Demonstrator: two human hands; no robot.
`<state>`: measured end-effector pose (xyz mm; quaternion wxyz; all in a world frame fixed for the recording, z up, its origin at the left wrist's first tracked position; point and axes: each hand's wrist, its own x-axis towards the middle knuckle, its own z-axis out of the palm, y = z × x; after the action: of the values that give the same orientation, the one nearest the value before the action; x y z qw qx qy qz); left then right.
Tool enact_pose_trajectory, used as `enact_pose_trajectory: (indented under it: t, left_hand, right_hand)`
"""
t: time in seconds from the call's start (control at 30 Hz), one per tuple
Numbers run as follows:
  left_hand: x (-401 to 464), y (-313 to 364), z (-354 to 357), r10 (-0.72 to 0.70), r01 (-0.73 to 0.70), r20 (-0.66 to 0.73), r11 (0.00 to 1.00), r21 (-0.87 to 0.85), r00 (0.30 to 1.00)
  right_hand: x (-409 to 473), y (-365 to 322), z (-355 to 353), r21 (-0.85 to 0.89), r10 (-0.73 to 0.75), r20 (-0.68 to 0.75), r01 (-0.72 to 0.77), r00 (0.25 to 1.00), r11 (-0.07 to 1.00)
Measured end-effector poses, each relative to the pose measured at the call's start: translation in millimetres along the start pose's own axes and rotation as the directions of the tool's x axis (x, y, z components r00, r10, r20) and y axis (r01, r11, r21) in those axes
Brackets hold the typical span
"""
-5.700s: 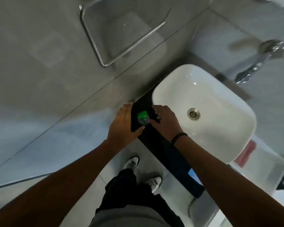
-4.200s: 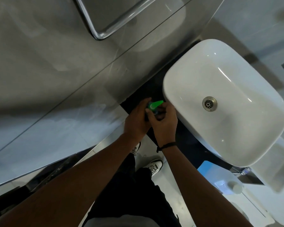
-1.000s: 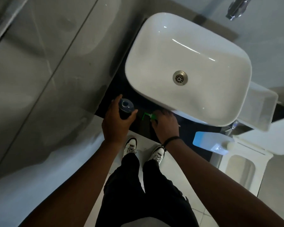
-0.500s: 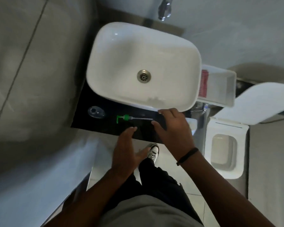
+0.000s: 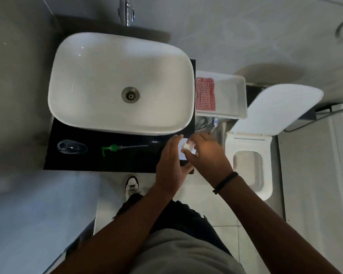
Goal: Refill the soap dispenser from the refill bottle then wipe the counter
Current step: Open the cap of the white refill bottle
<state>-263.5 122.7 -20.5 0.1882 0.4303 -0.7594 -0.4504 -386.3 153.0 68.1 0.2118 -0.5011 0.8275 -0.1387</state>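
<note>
The clear soap dispenser bottle [image 5: 71, 147] stands uncapped at the left end of the black counter [image 5: 127, 161]. Its green pump [image 5: 115, 148] with the long tube lies flat on the counter to the right of it. At the counter's right end stands the white refill bottle [image 5: 183, 153], mostly hidden by my hands. My left hand [image 5: 171, 165] is against its left side with the fingers fairly straight. My right hand [image 5: 206, 153] curls its fingers round the white cap on top.
A white basin [image 5: 77, 76] fills the back of the counter, with a chrome tap [image 5: 126, 10] behind it. A white bin [image 5: 232, 95] holding a red checked cloth [image 5: 205, 93] stands to the right, then a toilet [image 5: 249, 165] with its lid up.
Both hands have left the dispenser and pump and moved right to the refill bottle. The pump now lies on the counter and the view has swung to the right.
</note>
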Motion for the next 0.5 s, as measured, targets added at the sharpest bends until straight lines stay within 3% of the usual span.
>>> enact_pose_trajectory:
  t: [0.13,0.3,0.5]
  left_hand:
    - [-4,-1,8,-0.003,0.003,-0.03,1.0,-0.006,1.0]
    - [-4,-3,11,-0.014,0.014,-0.073,1.0,-0.007,0.997]
    - [0,-3,11,0.008,-0.01,-0.069,1.0,-0.025,0.998]
  right_hand:
    - [-1,6,10,-0.005,-0.006,0.031,0.006,0.999,1.0]
    - [3,12,7,-0.009,-0.179,0.07,0.18,0.981,0.984]
    - [3,10,11,-0.008,-0.145,-0.001,0.145,0.99,0.989]
